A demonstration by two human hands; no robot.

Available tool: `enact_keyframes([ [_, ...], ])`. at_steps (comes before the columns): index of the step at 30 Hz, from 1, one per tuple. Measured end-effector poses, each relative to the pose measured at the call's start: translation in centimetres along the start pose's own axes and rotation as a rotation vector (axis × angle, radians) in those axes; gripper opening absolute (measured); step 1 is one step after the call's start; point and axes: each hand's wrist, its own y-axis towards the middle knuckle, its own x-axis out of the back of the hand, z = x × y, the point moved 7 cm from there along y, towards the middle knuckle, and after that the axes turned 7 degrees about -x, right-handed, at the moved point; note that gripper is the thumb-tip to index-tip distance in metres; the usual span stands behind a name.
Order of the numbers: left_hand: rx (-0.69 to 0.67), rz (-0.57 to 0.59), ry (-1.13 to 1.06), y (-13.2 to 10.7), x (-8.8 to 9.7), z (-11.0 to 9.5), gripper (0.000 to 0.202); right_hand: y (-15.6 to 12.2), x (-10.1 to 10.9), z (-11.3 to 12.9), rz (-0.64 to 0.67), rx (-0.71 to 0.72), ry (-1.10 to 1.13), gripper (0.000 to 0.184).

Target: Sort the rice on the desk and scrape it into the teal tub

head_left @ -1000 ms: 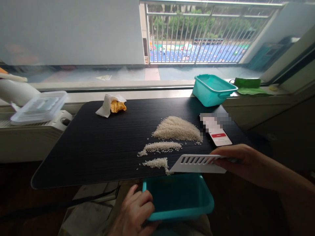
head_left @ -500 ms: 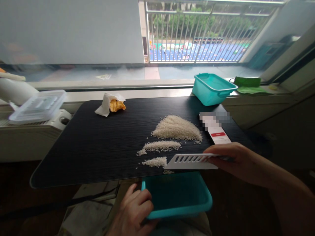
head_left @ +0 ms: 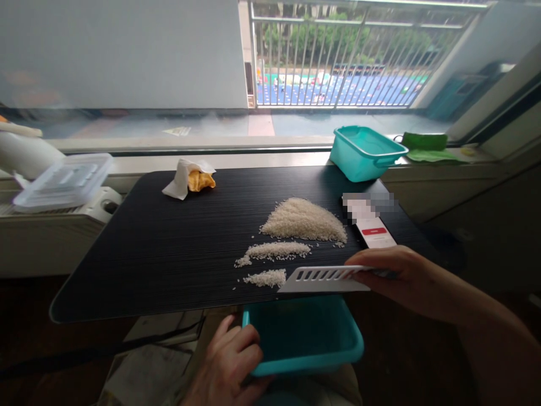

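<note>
My right hand [head_left: 395, 276] is closed on the handle of a white slotted plastic knife [head_left: 323, 278], whose blade lies flat near the front edge of the black table [head_left: 169, 248]. The blade tip touches a small heap of white rice [head_left: 266, 277]. A thin strip of rice [head_left: 274, 251] lies behind it, and a large rice pile [head_left: 302, 220] sits further back. My left hand [head_left: 230, 363] grips the near left rim of a teal plastic tub [head_left: 304, 335] held just below the table edge, under the knife.
A second teal tub [head_left: 366, 152] stands at the table's back right by the window sill. A phone [head_left: 369, 223] lies right of the big pile. A crumpled tissue with something orange [head_left: 190, 179] sits at back left. A clear plastic lid [head_left: 63, 180] rests on a radiator at left.
The knife has moved a little to the left and back onto the table. A few grains that lay at the table's edge are gone from there. The tub has barely shifted.
</note>
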Motion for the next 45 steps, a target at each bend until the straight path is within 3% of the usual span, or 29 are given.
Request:
enact_keyframes([
  [5, 0.004, -0.021, -0.017, -0.2, 0.0, 0.1, 0.013, 0.1, -0.1, 0.0, 0.034, 0.007, 0.025, 0.040],
  [11, 0.023, -0.032, -0.016, -0.1, 0.0, 0.1, 0.014, 0.3, 1.9, -0.6, -0.147, 0.018, 0.055, 0.039],
  [17, -0.002, -0.032, -0.005, 0.1, 0.3, 0.0, 0.014, 1.2, 2.1, -0.9, -0.157, 0.004, 0.041, 0.042],
  [24, 0.017, -0.020, -0.003, 0.0, 0.0, 0.1, 0.016, 0.8, 1.5, -1.4, -0.101, -0.042, 0.045, 0.040],
  [31, 0.007, 0.021, -0.016, 0.0, -0.2, 0.1, 0.013, -0.3, 0.8, -1.0, 0.035, -0.038, 0.065, 0.033],
  [36, 0.019, 0.000, -0.018, -0.1, -0.2, 0.1, 0.013, -0.4, 1.3, -1.6, -0.048, -0.044, 0.059, 0.035],
  [41, 0.023, 0.018, -0.036, -0.3, -0.4, 0.3, 0.012, -0.3, 0.5, -1.3, 0.020, -0.054, 0.065, 0.036],
  [45, 0.037, 0.001, -0.049, -0.4, -0.4, 0.5, 0.012, 0.1, 1.6, -0.8, -0.126, 0.001, 0.071, 0.038],
])
